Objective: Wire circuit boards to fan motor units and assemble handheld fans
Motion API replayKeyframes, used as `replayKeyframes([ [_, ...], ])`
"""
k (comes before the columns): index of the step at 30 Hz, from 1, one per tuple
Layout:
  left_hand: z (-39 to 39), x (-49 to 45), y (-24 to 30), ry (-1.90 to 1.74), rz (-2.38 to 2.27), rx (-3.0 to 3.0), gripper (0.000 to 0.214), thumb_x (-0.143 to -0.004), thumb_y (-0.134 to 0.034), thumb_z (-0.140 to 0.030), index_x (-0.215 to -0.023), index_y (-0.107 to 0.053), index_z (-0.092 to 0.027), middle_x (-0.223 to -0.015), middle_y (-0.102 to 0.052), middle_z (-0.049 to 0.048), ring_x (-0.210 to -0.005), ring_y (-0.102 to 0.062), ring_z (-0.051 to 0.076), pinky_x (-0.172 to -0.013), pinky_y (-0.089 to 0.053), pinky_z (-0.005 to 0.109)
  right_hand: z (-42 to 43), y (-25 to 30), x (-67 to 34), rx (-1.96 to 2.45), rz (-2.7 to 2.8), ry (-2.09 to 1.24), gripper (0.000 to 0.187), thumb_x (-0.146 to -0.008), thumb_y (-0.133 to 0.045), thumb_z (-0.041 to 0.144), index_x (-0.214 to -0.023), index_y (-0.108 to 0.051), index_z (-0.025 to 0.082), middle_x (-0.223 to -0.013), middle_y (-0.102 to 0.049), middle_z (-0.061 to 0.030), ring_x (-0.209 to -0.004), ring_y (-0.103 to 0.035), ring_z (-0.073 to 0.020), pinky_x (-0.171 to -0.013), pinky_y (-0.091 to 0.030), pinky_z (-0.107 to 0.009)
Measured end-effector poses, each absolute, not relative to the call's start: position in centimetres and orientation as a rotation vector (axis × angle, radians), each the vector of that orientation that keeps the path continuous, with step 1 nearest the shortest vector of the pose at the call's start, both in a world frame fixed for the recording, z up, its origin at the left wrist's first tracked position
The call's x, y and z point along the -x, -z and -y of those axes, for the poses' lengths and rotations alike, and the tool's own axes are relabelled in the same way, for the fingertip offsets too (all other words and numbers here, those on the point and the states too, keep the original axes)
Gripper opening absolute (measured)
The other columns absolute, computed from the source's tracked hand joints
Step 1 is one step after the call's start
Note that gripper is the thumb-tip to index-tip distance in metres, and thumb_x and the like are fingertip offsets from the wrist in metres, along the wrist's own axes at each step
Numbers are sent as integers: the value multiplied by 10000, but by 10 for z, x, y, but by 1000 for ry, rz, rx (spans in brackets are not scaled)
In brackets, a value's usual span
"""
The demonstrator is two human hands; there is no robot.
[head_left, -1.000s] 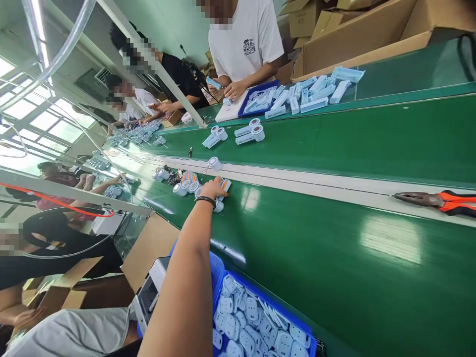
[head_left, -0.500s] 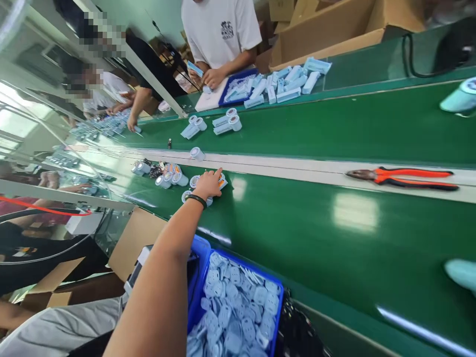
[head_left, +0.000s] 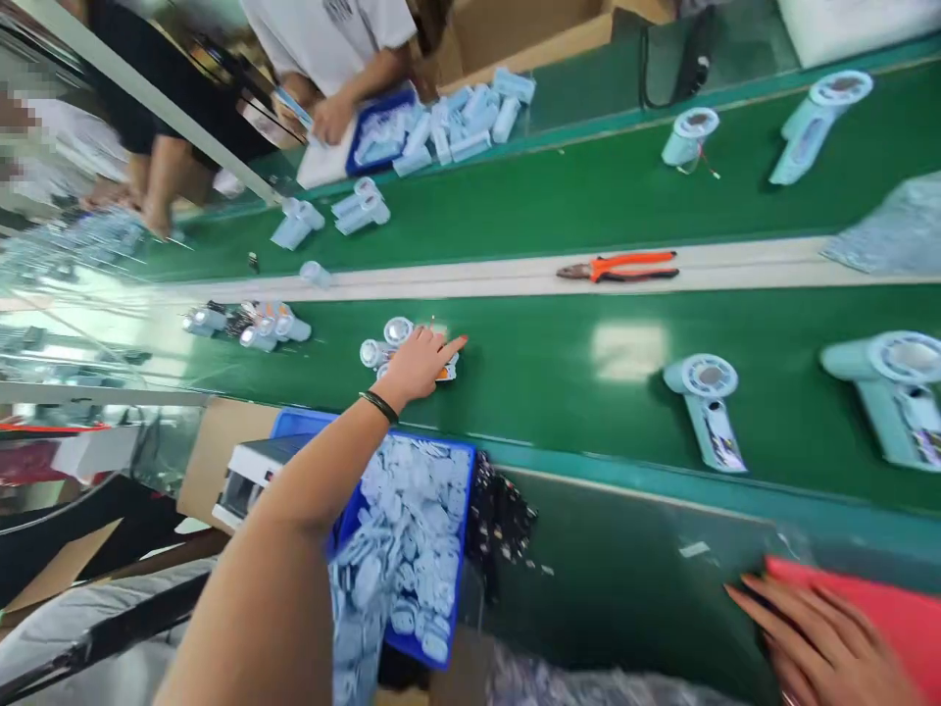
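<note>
My left hand (head_left: 419,365), with a black wristband, reaches in from the lower left. Its flat fingers lie over a small cluster of pale blue fan parts (head_left: 397,338) and an orange-printed card (head_left: 445,371) on the green conveyor belt (head_left: 588,412). Nothing shows gripped in it. At the lower right, my right hand (head_left: 816,637) has its fingers spread on a dark green surface (head_left: 624,579), touching the edge of a red sheet (head_left: 867,608). To the right, pale blue handheld fans (head_left: 706,402) lie on the belt.
A blue crate (head_left: 462,559) heaped with pale blue fan parts sits under my left forearm. Black small parts (head_left: 500,520) lie beside it. Orange-handled pliers (head_left: 618,267) rest on a cream strip (head_left: 735,275). A co-worker's hand (head_left: 334,118) works at a blue tray (head_left: 378,132).
The view has swung and tilted, so the pliers and crate shifted left and more fans show at the right. My right hand has come into view. My left hand stays on the cluster.
</note>
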State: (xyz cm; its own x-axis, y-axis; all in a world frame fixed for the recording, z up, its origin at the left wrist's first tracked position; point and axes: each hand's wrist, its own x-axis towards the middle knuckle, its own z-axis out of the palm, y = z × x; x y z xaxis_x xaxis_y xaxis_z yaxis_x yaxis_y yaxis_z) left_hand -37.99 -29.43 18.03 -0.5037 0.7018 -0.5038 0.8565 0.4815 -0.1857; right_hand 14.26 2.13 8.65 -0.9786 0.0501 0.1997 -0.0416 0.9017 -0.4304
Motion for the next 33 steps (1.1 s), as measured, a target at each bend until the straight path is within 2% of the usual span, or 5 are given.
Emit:
replayKeyframes([
  [5,242,321,-177,485,-2223,-1724,774,-874,-573,-110,-1608,-346,-200,-1145,-598,145,-1132,-546,328,-1189,-319,524,-25,-106,-138,33,2926,-808,355,-967,-463,196,-1207,-703,302,-1193,-719,-48,-1092,-648,-258,-1157,-325,-471],
  [17,198,255,-169,73,-2245,-1755,618,-930,-459,27,-1398,-619,-344,-1178,-686,78,-1304,-578,238,-1200,-407,481,-37,-105,-139,-213,2842,-600,353,-1038,-388,103,-1227,-663,219,-1230,-696,-72,-1103,-644,-260,-1049,-409,-495],
  [23,228,197,-166,-332,-2768,-1116,599,-890,-489,6,-1378,-609,-320,-1520,-506,97,-1537,-347,294,-1250,-357,534,-10,-126,-52,-118,2748,-1121,327,-1048,-405,188,-1292,-621,217,-1239,-674,-112,-1118,-652,-256,-932,-563,-421],
  [28,238,180,-146,-637,-3125,-76,636,-973,-511,-228,-1566,-294,-151,-1440,-463,260,-1385,-499,340,-1078,-519,541,42,-131,90,84,2964,-1209,423,-1021,-462,192,-1436,-528,145,-1325,-609,-153,-1186,-602,-279,-1013,-531,-419],
  [33,226,217,-134,-796,-2997,262,749,-861,-726,-367,-1505,-401,-166,-1415,-532,221,-1351,-542,330,-1110,-495,462,83,-128,166,280,3126,-1099,465,-1006,-617,253,-1443,-521,128,-1310,-567,-195,-1187,-565,-353,-964,-511,-439],
])
